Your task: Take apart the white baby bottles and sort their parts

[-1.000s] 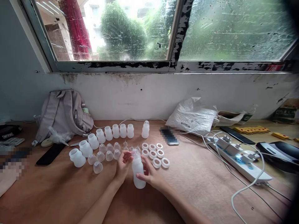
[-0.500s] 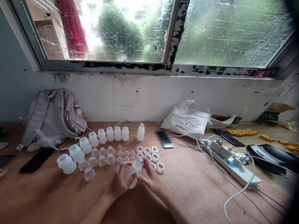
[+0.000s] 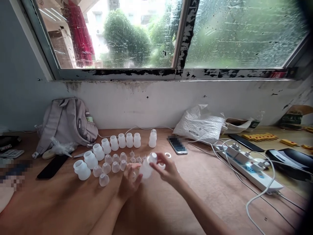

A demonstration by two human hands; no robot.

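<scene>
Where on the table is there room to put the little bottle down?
Bare wood lies between the right hand and the power strip, and near the front edge left of the left hand. Crowded: the cups and bottle bodies behind the hands holding the bottle.

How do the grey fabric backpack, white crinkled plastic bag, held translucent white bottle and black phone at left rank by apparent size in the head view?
1. Grey fabric backpack
2. White crinkled plastic bag
3. Black phone and held translucent white bottle: too alike to rank.
</scene>
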